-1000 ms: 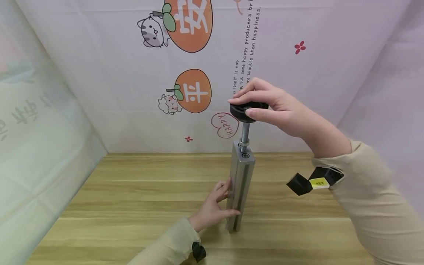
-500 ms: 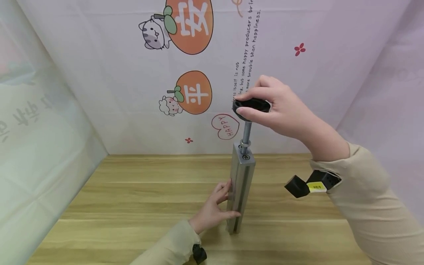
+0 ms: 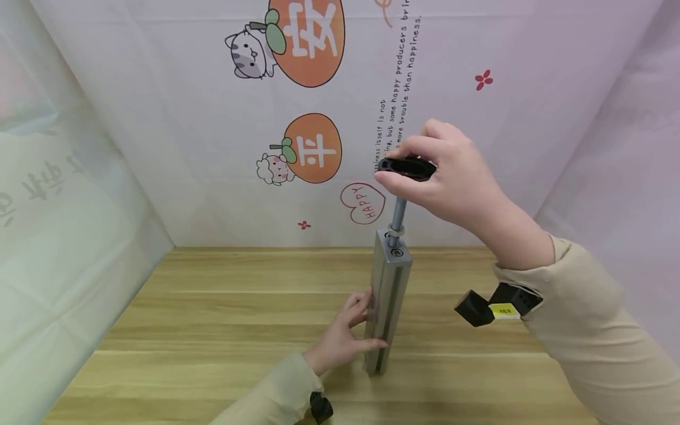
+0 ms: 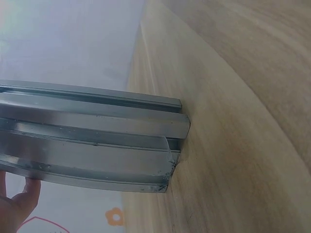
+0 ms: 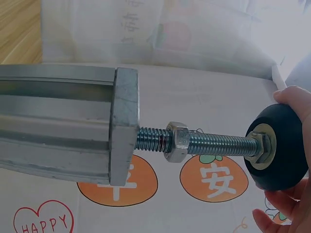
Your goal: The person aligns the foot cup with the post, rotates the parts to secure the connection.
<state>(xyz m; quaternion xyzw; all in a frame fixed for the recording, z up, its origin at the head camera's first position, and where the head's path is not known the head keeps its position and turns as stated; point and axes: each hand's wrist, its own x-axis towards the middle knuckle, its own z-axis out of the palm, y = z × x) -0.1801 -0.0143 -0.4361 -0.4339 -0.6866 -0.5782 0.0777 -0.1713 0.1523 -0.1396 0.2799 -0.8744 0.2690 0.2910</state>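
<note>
An aluminum profile [image 3: 394, 295] stands upright on the wooden tabletop. My left hand [image 3: 337, 339] grips its lower part, thumb on the front face and fingers on the left side. At the top, a leveling foot with a round black base [image 5: 279, 150] points upward. Its threaded rod [image 5: 221, 145] enters the metal end plate [image 5: 124, 128] of the profile. A hex nut [image 5: 178, 141] sits partway along the rod, with bare thread between it and the plate. My right hand [image 3: 459, 180] pinches the black base by its rim between thumb and fingers.
Behind the wooden tabletop [image 3: 239, 307] hangs a white printed cloth [image 3: 186, 118] with cartoon fruit. Cloth sides [image 3: 79, 236] close in the left and right. Black wrist cameras [image 3: 474, 308] are strapped to both sleeves.
The right hand has turned with the black base, its thumb swinging to the left and its wrist twisting. The left hand keeps its hold and the profile stays upright in place.
</note>
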